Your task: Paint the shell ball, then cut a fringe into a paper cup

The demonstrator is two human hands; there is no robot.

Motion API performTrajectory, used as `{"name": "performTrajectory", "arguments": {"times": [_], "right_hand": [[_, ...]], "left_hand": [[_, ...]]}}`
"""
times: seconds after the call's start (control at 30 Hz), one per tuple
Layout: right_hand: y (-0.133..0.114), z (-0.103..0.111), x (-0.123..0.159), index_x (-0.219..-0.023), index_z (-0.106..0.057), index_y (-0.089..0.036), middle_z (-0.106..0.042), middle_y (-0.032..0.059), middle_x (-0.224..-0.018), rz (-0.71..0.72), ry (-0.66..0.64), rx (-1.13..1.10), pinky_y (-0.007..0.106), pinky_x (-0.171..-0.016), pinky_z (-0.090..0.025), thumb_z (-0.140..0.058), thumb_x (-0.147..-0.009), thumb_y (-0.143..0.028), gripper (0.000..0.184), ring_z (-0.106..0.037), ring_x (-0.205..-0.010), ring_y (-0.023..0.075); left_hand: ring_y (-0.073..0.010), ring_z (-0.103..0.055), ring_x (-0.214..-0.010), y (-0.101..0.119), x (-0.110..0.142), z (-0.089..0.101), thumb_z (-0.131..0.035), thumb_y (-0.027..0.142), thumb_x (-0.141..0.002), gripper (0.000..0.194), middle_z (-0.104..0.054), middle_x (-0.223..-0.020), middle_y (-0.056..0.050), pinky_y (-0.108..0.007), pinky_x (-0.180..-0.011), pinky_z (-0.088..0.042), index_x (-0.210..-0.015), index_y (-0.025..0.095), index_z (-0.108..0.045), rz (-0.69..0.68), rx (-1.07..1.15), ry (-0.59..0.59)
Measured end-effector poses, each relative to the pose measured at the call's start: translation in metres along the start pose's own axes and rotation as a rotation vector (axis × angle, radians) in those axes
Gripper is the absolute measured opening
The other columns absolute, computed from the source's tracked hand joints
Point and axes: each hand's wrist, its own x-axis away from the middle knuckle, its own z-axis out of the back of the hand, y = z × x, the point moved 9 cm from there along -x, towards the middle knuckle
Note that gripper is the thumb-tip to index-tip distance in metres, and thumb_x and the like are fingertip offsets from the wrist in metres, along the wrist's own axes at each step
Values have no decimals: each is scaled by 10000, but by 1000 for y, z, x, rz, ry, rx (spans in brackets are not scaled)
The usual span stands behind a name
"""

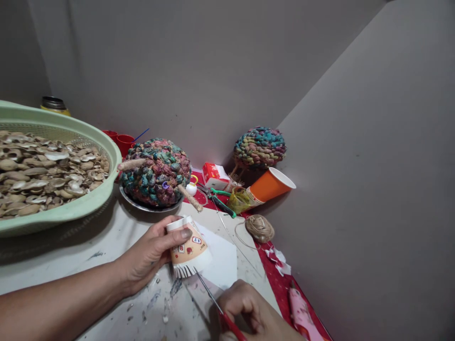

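Observation:
My left hand is closed round a small printed paper cup, held upside down with its rim cut into a fringe of thin strips. My right hand is closed on red-handled scissors; the blades point up toward the cup's fringed rim and their tips reach it. A white sheet of paper lies on the table under the cup.
A green basket of nut shells sits at the left. Behind stand two multicoloured shell balls, one on a metal plate, an orange paper cup, green pliers, a twine ball, a red box and a pink glue gun. Grey walls enclose the right side.

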Motion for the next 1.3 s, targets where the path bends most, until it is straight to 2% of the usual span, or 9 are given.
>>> {"name": "performTrajectory", "arguments": {"times": [0.13,0.37,0.57,0.67,0.9,1.13,1.3], "right_hand": [[1,0,0,-456,-324,-165,-221,-97,-447,-2,3,4,198,-401,-119,-833,-680,-448,623,-196,-454,15],[-1,1,1,-472,-338,-176,-240,-92,-441,-6,-9,50,217,-405,-117,-759,-696,-576,623,-199,-450,21],[2,1,0,-473,-347,-171,-284,-84,-449,14,-1,39,202,-415,-139,-771,-705,-444,555,-229,-452,24],[1,1,0,-472,-370,-164,-282,-84,-447,28,1,33,200,-417,-140,-767,-711,-440,540,-231,-452,24],[-3,0,2,-461,-340,-173,-275,-73,-453,22,-17,-17,216,-425,-153,-734,-730,-654,678,-229,-470,33],[2,3,6,-485,-350,-177,-254,-74,-479,13,30,-33,221,-457,-191,-718,-696,-757,718,-231,-498,48],[1,7,10,-512,-386,-179,-273,-70,-500,-16,84,-33,221,-476,-226,-711,-674,-788,709,-262,-515,61]], "left_hand": [[-240,-667,-1031,-1,-1,2,-769,278,-819,278,-721,-1066,-82,-393,-972,-480,-1052,189,-646,-3,-4,5],[-236,-661,-1028,-2,-1,1,-752,289,-838,280,-717,-1081,-92,-399,-967,-478,-1072,182,-641,-9,-16,-8],[-231,-661,-1005,-1,1,1,-774,304,-813,308,-722,-1065,-90,-380,-943,-481,-1060,179,-640,-5,-31,-4],[-232,-659,-1000,-1,1,-1,-782,312,-800,317,-722,-1049,-90,-379,-936,-480,-1048,177,-639,2,-34,-2],[-247,-640,-1031,0,1,-2,-767,313,-810,320,-700,-1052,-92,-396,-941,-473,-1062,181,-622,-4,-39,-13],[-246,-638,-1013,2,2,-3,-747,303,-828,290,-681,-1040,-71,-448,-986,-451,-1061,206,-604,-13,-38,-32],[-245,-642,-1014,3,1,-6,-739,307,-834,266,-691,-1041,-62,-443,-990,-443,-1045,221,-601,-22,-48,-51]]}}
